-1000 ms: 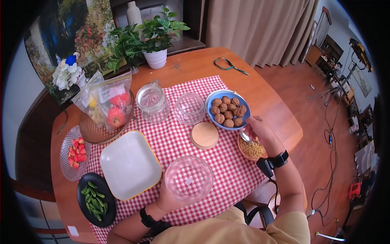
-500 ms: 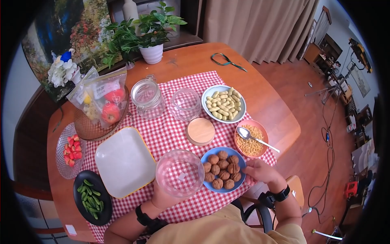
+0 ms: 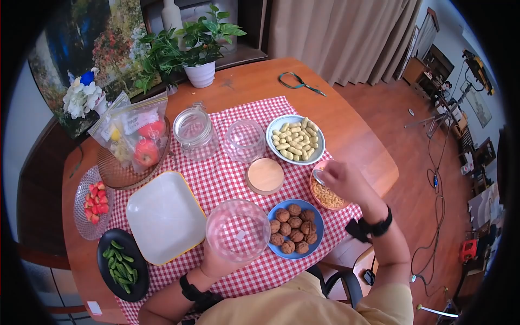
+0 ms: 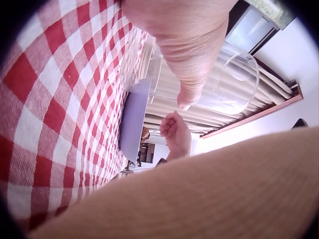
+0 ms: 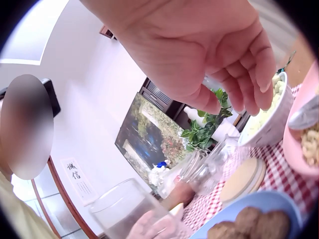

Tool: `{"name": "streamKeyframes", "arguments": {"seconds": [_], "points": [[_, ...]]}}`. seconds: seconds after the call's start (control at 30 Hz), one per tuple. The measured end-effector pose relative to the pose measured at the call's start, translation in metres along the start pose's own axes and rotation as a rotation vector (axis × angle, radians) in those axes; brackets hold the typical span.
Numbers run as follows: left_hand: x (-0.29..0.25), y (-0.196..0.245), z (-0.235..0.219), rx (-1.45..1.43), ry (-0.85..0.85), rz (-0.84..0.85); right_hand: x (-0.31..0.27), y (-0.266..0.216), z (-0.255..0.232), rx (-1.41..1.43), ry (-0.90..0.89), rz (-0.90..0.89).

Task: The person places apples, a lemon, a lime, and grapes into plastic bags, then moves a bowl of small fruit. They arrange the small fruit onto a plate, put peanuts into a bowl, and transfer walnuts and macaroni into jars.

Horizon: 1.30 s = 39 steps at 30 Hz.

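Note:
My left hand point(image 3: 219, 262) grips a clear glass bowl point(image 3: 238, 229) from its lower left side; in the left wrist view the thumb point(image 4: 192, 74) lies against the clear wall. Over the right part of the pink bowl of small pasta-like pieces point(image 3: 326, 196) is my right hand point(image 3: 346, 183), near a metal spoon point(image 3: 319, 176). The right wrist view shows that hand point(image 5: 199, 55) with loosely bent fingers and nothing in them, apart from the spoon point(image 5: 305, 115). The blue bowl point(image 3: 320, 227) of walnuts point(image 3: 294, 222) stands between the glass bowl and my right forearm.
Behind are a peanut bowl point(image 3: 295, 142), a wooden lid point(image 3: 265, 176), a small glass jar point(image 3: 245, 141) and a clasp jar point(image 3: 195, 134). To the left stand a white tray point(image 3: 167, 218), cucumbers point(image 3: 122, 267), red pieces point(image 3: 96, 203) and bagged apples point(image 3: 147, 151).
The blue walnut bowl has come from over the peanuts towards the front, uncovering them. My right hand has left its rim and moved up over the pink bowl. My left hand keeps its grip.

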<state>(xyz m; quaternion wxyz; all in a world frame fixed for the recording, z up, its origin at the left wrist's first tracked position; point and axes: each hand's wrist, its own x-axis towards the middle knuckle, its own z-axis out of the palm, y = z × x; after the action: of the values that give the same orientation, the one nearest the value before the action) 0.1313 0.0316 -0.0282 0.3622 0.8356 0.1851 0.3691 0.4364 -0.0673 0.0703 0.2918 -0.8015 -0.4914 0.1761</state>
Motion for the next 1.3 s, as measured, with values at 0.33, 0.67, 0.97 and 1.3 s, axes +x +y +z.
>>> {"name": "streamKeyframes", "arguments": {"seconds": [0.33, 0.67, 0.97, 1.3], "points": [[0.01, 0.011, -0.003, -0.049, -0.001, -0.006, 0.131, 0.039, 0.029, -0.442, 0.158, -0.066], [0.003, 0.003, -0.001, 0.015, 0.031, 0.068, 0.129, 0.024, 0.07, -0.619, 0.075, -0.065], [0.003, 0.0, 0.0, -0.057, -0.002, -0.016, 0.145, 0.039, 0.074, -0.64, 0.16, -0.174], [-0.001, -0.003, 0.001, 0.019, 0.027, -0.017, 0.151, 0.04, 0.071, -0.612, 0.166, -0.108]]}}
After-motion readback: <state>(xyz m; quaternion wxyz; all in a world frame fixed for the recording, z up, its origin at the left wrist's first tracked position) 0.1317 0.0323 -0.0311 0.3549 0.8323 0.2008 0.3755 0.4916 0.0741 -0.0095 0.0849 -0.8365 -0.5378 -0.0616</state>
